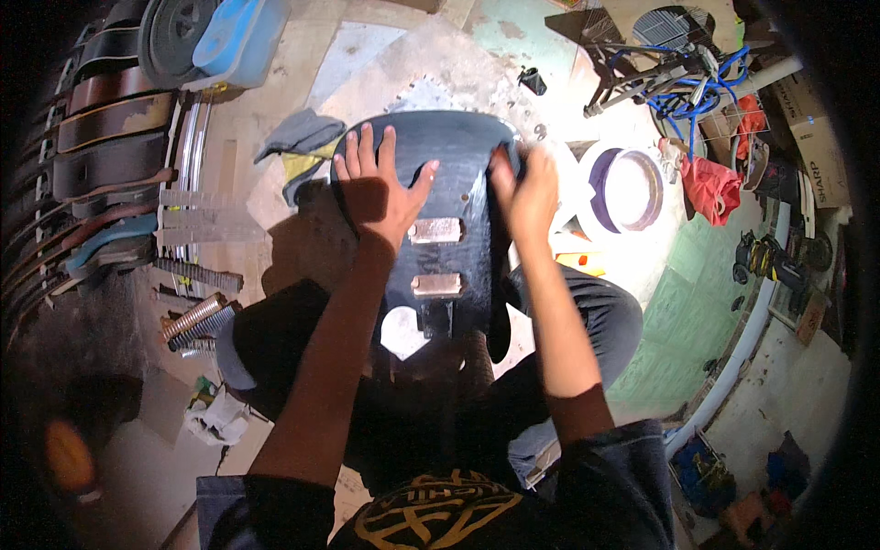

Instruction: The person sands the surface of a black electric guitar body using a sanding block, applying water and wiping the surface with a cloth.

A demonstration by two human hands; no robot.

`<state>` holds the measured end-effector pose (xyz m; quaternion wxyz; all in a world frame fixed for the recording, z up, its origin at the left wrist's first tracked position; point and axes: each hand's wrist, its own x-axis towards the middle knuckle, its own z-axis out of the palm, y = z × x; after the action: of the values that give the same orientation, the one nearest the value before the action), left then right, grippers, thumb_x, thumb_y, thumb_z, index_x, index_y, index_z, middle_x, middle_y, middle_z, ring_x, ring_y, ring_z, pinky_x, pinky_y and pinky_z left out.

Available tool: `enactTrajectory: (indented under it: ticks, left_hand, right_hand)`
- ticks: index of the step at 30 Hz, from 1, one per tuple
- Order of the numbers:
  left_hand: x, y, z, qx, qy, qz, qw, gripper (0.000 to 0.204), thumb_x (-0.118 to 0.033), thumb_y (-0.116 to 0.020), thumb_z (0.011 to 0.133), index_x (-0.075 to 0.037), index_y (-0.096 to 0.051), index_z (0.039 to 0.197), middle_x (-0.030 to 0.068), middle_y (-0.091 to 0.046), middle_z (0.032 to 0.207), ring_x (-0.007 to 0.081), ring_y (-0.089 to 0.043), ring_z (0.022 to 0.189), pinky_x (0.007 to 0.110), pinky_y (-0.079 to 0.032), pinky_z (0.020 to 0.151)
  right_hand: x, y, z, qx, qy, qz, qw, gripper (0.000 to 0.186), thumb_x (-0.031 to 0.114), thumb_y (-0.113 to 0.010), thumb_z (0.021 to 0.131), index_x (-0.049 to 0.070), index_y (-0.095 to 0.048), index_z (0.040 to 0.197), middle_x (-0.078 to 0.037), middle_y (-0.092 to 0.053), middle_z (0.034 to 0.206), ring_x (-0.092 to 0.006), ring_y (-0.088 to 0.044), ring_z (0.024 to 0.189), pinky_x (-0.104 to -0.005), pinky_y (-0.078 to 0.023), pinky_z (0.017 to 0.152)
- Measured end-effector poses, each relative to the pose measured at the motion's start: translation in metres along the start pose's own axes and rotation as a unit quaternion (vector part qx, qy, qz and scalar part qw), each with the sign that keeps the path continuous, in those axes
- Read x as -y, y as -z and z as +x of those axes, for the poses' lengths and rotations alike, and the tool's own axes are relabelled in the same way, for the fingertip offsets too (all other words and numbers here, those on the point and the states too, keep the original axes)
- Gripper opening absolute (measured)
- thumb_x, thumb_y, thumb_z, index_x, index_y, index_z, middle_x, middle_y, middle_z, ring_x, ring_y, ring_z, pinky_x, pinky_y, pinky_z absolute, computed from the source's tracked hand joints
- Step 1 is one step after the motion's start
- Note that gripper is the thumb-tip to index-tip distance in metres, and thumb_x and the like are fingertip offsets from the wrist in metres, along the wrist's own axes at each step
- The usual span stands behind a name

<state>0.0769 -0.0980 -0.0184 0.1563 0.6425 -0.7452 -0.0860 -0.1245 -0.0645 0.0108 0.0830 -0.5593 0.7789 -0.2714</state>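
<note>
A black electric guitar body rests across my lap, its rounded end away from me. Two pale rectangular cavities and a neck pocket are cut into its face. Lying on the upper left of the face, my left hand has its fingers spread. At the upper right edge is my right hand, slightly blurred, thumb and fingers closed round something dark. Whether that is a pad or just the body's edge, I cannot make out.
Several guitar bodies stand in a row at the left. A round tub sits right of my hand, near a red cloth and tangled blue cables. A grey and yellow cloth lies left; a blue plastic container is beyond.
</note>
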Motion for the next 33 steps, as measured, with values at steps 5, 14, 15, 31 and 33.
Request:
enactTrajectory:
  ticks: [5,14,15,31,33]
  left_hand:
    - [0.005,-0.001,0.004,-0.012,0.004,-0.002,1.0,0.082,-0.065,-0.065,0.086,-0.008,-0.054,0.145,0.0208,-0.042,0.156,0.0392,-0.032,0.147,0.058,-0.021,0.12]
    - [0.002,0.004,0.001,-0.001,0.005,-0.019,1.0,0.079,-0.059,-0.067,0.088,-0.007,-0.052,0.146,0.0221,-0.041,0.156,0.0407,-0.032,0.147,0.059,-0.021,0.12]
    - [0.003,0.004,0.003,-0.003,0.001,-0.012,1.0,0.08,-0.06,-0.066,0.088,-0.008,-0.051,0.147,0.0221,-0.04,0.156,0.0405,-0.031,0.148,0.059,-0.02,0.12]
    - [0.0,0.001,0.002,-0.011,-0.004,-0.017,1.0,0.081,-0.061,-0.066,0.088,-0.007,-0.052,0.146,0.0232,-0.041,0.155,0.0411,-0.031,0.148,0.06,-0.021,0.12]
    - [0.002,0.002,-0.003,-0.002,-0.003,-0.016,1.0,0.08,-0.061,-0.066,0.088,-0.007,-0.052,0.147,0.0232,-0.041,0.155,0.0411,-0.031,0.148,0.06,-0.021,0.12]
  right_hand:
    - [0.007,0.007,-0.096,-0.023,0.075,0.042,0.996,0.038,0.016,-0.081,0.082,0.0,-0.065,0.113,-0.022,-0.065,0.095,-0.0418,-0.06,0.09,-0.0486,-0.048,0.082]
    - [0.008,-0.001,-0.078,-0.053,-0.023,0.05,0.997,0.037,0.019,-0.078,0.087,-0.004,-0.064,0.113,-0.024,-0.064,0.103,-0.0421,-0.061,0.1,-0.0486,-0.048,0.087]
    - [0.009,0.005,-0.11,-0.049,0.008,0.031,0.998,0.04,0.018,-0.08,0.086,-0.005,-0.063,0.114,-0.024,-0.065,0.104,-0.0417,-0.062,0.1,-0.0487,-0.048,0.089]
    - [0.002,-0.001,-0.037,-0.085,-0.074,0.036,0.993,0.041,0.025,-0.077,0.091,-0.007,-0.06,0.111,-0.029,-0.065,0.104,-0.0464,-0.062,0.098,-0.0492,-0.049,0.087]
    - [0.006,0.003,-0.038,-0.068,-0.077,0.041,0.994,0.043,0.026,-0.076,0.091,-0.007,-0.06,0.112,-0.029,-0.064,0.107,-0.0464,-0.062,0.1,-0.0493,-0.048,0.088]
